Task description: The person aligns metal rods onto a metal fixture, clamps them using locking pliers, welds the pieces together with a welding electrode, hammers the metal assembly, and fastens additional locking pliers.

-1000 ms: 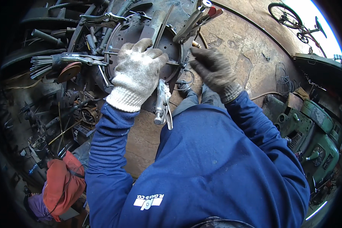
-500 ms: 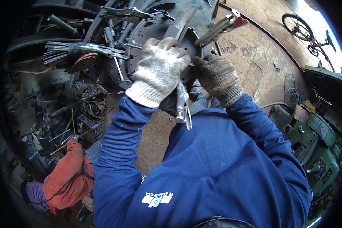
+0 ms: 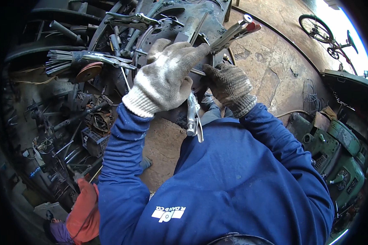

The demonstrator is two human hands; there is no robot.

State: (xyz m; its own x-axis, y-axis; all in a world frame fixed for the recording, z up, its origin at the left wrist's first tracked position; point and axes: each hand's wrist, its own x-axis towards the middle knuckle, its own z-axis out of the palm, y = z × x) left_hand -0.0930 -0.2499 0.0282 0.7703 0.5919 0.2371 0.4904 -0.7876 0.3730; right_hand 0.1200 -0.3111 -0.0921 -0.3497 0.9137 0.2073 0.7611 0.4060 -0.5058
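My left hand (image 3: 163, 79), in a pale knitted glove, lies over a round metal plate (image 3: 198, 83). Its forefinger stretches toward the jaws of the right-hand locking pliers (image 3: 231, 36), and its thumb stands apart; the other fingertips are partly hidden. A thin metal rod (image 3: 198, 72) shows beside this hand. At the rod's end, my right hand (image 3: 230, 86), in a dirtier brown glove, is closed with thumb and fingers together. More locking pliers are clamped round the work: one nearest me (image 3: 193, 116), one at left (image 3: 106, 60), one at far left (image 3: 131, 19).
A wire brush (image 3: 61, 61) and a brown abrasive disc (image 3: 89, 72) sit left of the plate. Metal scrap and a crate (image 3: 95, 141) fill the left floor. A person in an orange top (image 3: 84, 212) is at lower left. Green machinery (image 3: 343, 163) and a bicycle (image 3: 331, 41) stand right.
My left hand has shifted left and its forefinger has straightened toward the pliers. My right hand has moved slightly down. The person in orange has moved lower in the picture.
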